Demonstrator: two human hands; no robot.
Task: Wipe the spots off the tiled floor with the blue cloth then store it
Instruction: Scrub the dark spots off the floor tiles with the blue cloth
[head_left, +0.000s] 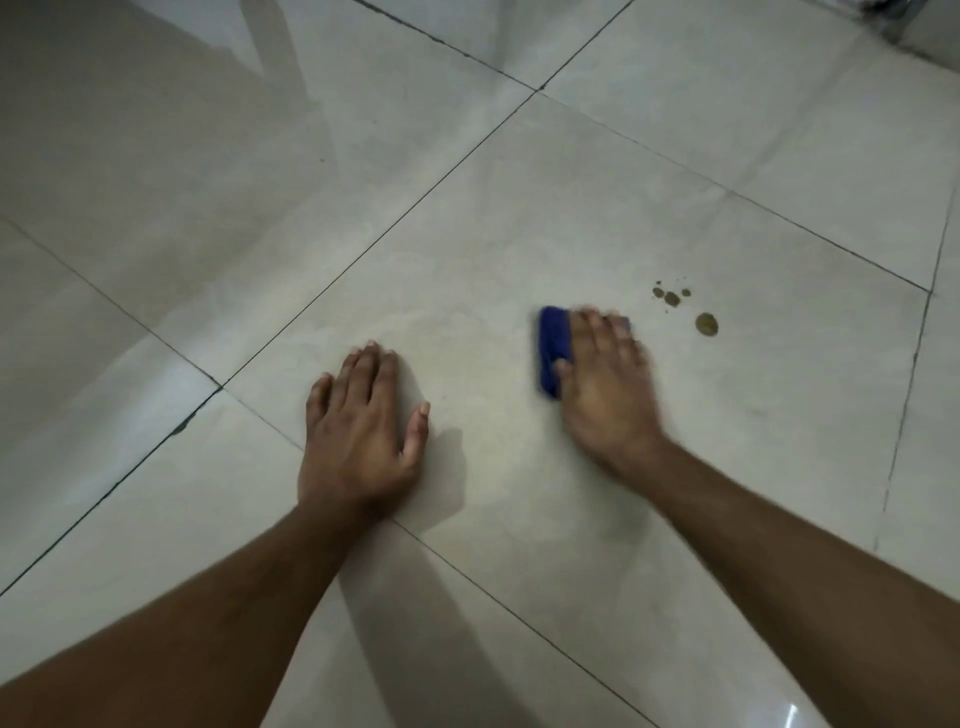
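I see the floor (467, 218) filling the view, pale glossy tiles with dark grout lines running diagonally. Taking the cloth (551, 353) as my landmark: well to its left, my left hand (358, 421) lies palm down on a tile, fingers (363, 364) straight and close together, thumb spread to the side, gripping nothing. The cloth itself is a small blue folded pad lying on the same tile, mostly showing at its left edge. My right hand (605, 384) rests on top of it, covering its right part, fingers (597, 332) stretched forward and pressing flat on the cloth, the thumb against its near edge (this hand is blurred, so I cannot tell the grip any finer than that). Just right of the cloth and a little farther away, the spots (685, 309) sit on the tile: a cluster of small brownish drops and one larger round drop nearest the right. They are apart from the cloth, not touched by it.
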